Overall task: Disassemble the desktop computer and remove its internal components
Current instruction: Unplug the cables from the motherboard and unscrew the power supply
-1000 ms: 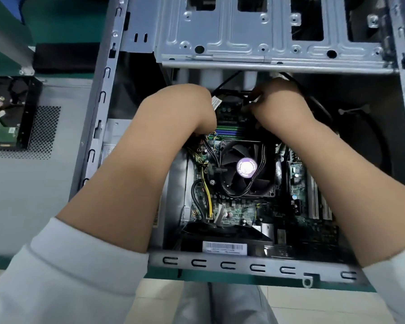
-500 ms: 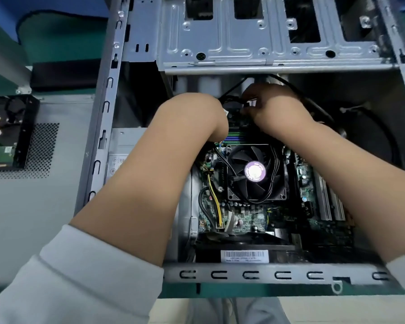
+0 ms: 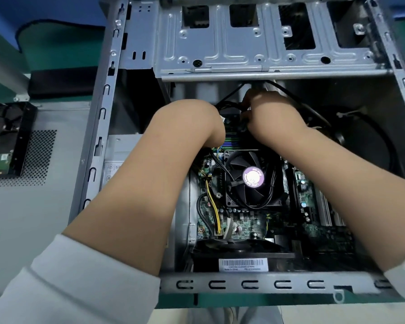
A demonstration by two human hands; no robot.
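At the far left, a removed drive (image 3: 0,141) lies in its black bracket on a grey panel (image 3: 33,206) that rests on the green worktop (image 3: 56,50). Right of it stands the open computer case (image 3: 98,127), with the drive cage (image 3: 255,43) across its far side and the motherboard (image 3: 243,220) on its floor.

The left hand (image 3: 197,122) reaches down over the far edge of the board; its fingers are bent away below the wrist, so I cannot tell whether they are spread or pinching anything. Just right of it, the black cable bundle (image 3: 229,106) rises from the board, above the coloured memory slots (image 3: 232,142). Nearer, the cooler fan (image 3: 253,176) sits untouched.

The right hand (image 3: 274,118) meets the bundle, its fingers (image 3: 247,113) curled round a black cable or plug there.

The step in hand looks like unplugging a connector at the board's far edge. To do it well, the latch should be squeezed first, then the plug body drawn straight up, not the wires. The left hand would best steady the board beside the socket. Rocking risks bent pins; the cage edge above is sharp sheet metal.
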